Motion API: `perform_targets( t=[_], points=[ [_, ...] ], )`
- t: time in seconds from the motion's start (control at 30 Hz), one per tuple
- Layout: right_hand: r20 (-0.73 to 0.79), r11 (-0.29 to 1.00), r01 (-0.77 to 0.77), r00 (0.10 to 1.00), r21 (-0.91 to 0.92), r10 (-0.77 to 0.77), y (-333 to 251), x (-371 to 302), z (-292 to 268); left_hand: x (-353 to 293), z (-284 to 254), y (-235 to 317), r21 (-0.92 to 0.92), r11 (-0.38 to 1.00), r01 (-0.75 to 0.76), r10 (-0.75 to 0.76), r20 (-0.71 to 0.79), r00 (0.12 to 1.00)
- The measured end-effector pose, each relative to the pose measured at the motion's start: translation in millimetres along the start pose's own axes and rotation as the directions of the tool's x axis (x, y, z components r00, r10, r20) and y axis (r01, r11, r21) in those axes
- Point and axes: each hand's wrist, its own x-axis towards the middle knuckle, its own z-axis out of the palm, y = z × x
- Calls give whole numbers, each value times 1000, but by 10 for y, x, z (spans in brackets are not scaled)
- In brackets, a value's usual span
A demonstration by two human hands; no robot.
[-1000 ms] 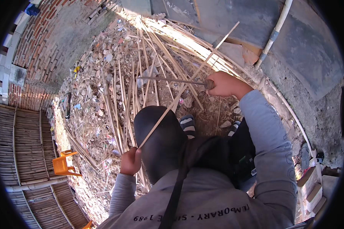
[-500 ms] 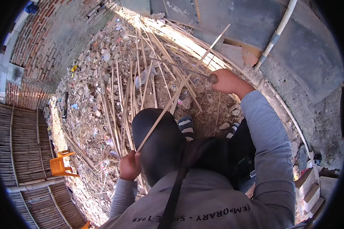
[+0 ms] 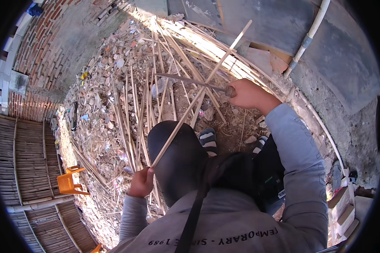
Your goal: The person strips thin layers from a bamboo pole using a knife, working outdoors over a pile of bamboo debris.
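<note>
A long pale bamboo strip (image 3: 179,123) runs slantwise from my left hand (image 3: 141,183), over my black-clad knee, to the upper right. My left hand is closed on its near end. In my right hand (image 3: 248,93) is a knife (image 3: 189,80), gripped by its short handle. The narrow, dark blade points left and crosses the strip near its middle; I cannot tell whether it touches. Several more bamboo strips (image 3: 126,122) lie on the ground beyond and left of my knee.
Rubble and litter (image 3: 101,95) cover the ground to the left. Grey panels (image 3: 274,25) and a pale pipe (image 3: 310,36) stand at the far right. An orange plastic chair (image 3: 66,182) is at the left, beside a slatted bamboo wall (image 3: 27,156). A brick wall (image 3: 42,50) rises behind.
My right hand and the knife have moved slightly left and toward me, with the blade further across the strip. My left hand has shifted a little left, still holding the strip's end.
</note>
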Motion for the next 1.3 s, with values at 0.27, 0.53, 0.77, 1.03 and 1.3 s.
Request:
perform_targets(
  t=[0.27,0.53,0.77,1.03,1.3],
  points=[
    [50,998,47,998,33,-49,-58,32,88,79,56,-35,-29,998,-51,51,-7,999],
    [-36,959,207,975,-195,-218,-301,-46,101,-10,132,-61,-34,998,-55,53,-49,997],
    [-10,999,29,1000,-21,-30,-106,-120,71,5,86,19,31,999,-44,45,-42,998],
    [-38,1000,7,999,-17,-8,-80,-69,82,-18,99,73,102,993,-62,69,-68,995],
    [36,974,158,987,-161,-154,-420,-133,110,-219,118,-69,70,996,-53,57,-56,997]
  ],
)
